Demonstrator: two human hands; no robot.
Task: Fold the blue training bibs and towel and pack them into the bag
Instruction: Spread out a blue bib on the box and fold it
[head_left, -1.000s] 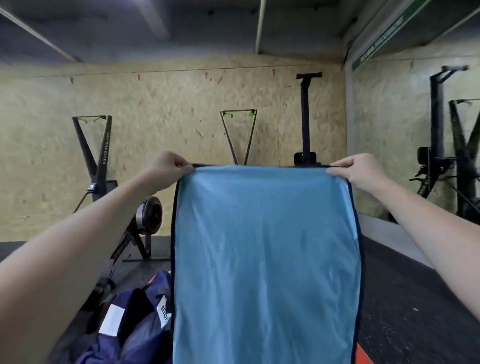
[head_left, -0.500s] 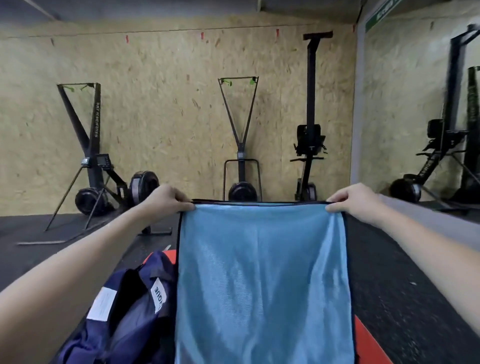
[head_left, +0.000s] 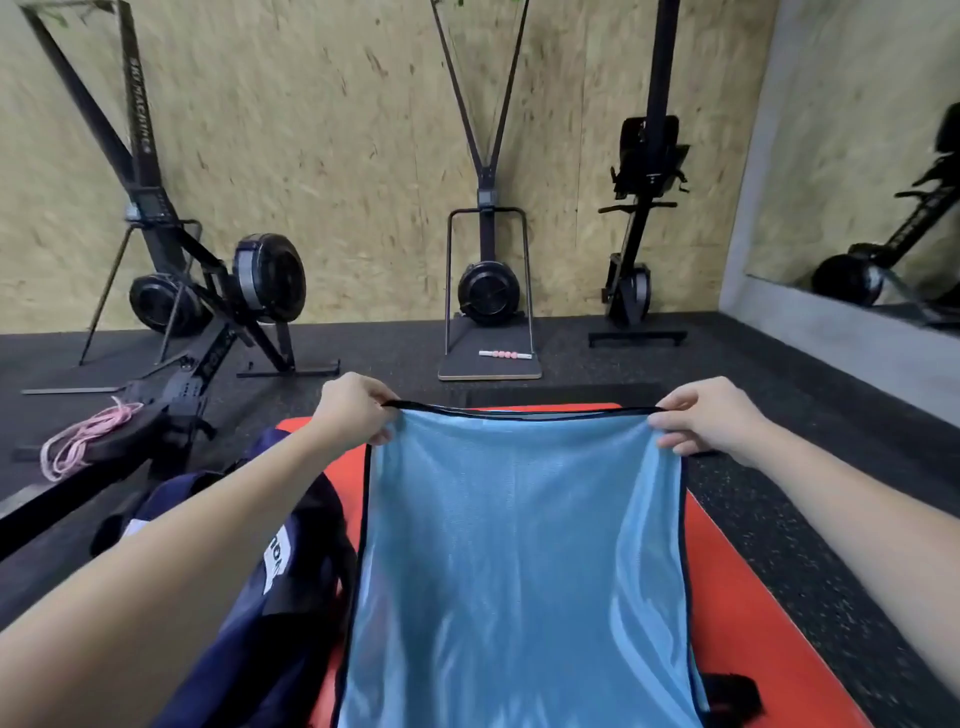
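The arms have come down: a second ago the bib was held up at wall height, now it hangs low over the mat. On the left the navy bag (head_left: 249, 587) lies slumped beside the red mat (head_left: 737, 597); whether its mouth is open I can't tell. The left hand (head_left: 353, 410) pinches one top corner of the bib (head_left: 519, 561), the right hand (head_left: 711, 415) pinches the other, the edge stretched between them. The mesh seems to trail onto the mat, so I'd guess it is being laid flat for folding; nothing is packed yet
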